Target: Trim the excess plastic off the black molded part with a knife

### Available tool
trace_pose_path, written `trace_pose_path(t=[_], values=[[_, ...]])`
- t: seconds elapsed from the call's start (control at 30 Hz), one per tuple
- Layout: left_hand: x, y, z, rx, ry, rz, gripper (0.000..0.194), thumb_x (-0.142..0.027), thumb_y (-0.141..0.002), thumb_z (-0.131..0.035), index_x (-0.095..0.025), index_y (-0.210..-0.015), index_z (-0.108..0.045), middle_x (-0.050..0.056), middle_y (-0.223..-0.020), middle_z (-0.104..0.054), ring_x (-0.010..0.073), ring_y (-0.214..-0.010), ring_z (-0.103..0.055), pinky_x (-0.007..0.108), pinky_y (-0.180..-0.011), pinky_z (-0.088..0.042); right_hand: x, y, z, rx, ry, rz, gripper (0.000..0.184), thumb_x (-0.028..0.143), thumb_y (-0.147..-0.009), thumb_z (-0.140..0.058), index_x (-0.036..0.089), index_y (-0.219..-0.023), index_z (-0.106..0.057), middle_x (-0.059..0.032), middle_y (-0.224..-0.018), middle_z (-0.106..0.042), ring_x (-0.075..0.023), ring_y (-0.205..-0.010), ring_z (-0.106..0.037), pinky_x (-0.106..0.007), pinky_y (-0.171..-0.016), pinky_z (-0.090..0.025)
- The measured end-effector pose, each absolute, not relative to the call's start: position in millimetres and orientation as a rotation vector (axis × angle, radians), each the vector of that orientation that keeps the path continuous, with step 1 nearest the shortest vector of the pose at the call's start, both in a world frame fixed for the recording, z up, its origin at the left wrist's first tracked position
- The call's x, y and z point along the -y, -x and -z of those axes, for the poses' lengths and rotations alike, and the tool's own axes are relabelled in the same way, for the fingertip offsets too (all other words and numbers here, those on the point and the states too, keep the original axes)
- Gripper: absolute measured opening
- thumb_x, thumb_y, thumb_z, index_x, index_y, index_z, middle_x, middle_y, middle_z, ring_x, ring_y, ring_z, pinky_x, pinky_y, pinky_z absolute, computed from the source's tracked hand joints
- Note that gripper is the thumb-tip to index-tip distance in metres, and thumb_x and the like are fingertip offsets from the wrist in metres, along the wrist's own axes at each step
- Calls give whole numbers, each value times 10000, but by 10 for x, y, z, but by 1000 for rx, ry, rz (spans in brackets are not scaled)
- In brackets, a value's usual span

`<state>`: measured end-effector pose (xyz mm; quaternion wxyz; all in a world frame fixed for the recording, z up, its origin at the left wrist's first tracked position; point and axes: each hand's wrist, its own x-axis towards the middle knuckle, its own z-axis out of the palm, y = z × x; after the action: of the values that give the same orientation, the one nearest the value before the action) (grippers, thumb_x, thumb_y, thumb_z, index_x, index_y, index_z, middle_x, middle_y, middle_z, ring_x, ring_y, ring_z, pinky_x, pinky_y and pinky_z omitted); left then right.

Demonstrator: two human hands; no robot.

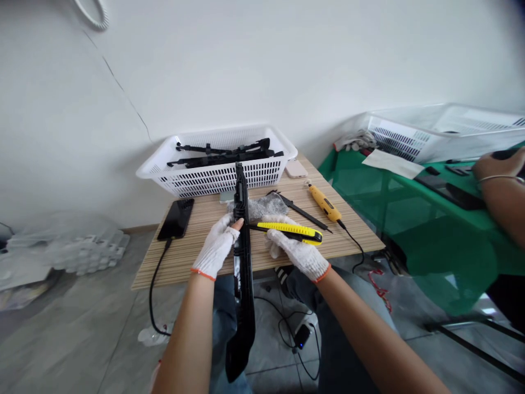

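My left hand, in a white knit glove, is closed round a long black plastic toy rifle that runs from my lap up over the small wooden table. My right hand, gloved as well, grips a yellow and black utility knife whose tip points at the rifle near my left thumb. A patch of grey bubble wrap lies under the rifle's far end.
A white basket with several black toy guns stands at the table's back. A black phone with a cable, a yellow tool, a black strip and a pink phone lie around. Another person's hand rests on the green table at right.
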<state>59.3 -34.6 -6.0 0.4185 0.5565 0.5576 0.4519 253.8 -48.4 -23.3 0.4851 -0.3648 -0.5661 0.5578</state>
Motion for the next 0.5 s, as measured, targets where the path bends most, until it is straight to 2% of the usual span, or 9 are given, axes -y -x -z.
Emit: trace_pose_path(t=[0.17,0.3,0.5], values=[[338,-578,90,-1409,-1390,-1140,437,-462,-834,-631,-204,-1181,-698,51,-1155,-734,238,-1183,-605,363,-1089,-383,493,-2535,222,1403,904,-1321,436,526,-842,-665,210,-1143,-653,29,-641,-623,-118,-479,-575,-267,-522,-524],[343,-592,70,-1400,-1396,-1146,444,-469,-821,-635,-190,-1158,-704,57,-1159,-734,239,-1174,-608,347,-1072,-400,494,-2536,215,1410,887,-1324,439,523,-847,-658,204,-1149,-649,33,-626,-618,-119,-480,-577,-269,-526,-527],[344,-604,50,-1428,-1382,-1141,434,-461,-809,-644,-187,-1140,-702,51,-1080,-750,243,-1148,-615,348,-1040,-424,500,-2548,210,1418,884,-1328,426,511,-850,-657,206,-1147,-643,29,-645,-631,-115,-486,-579,-258,-522,-519]])
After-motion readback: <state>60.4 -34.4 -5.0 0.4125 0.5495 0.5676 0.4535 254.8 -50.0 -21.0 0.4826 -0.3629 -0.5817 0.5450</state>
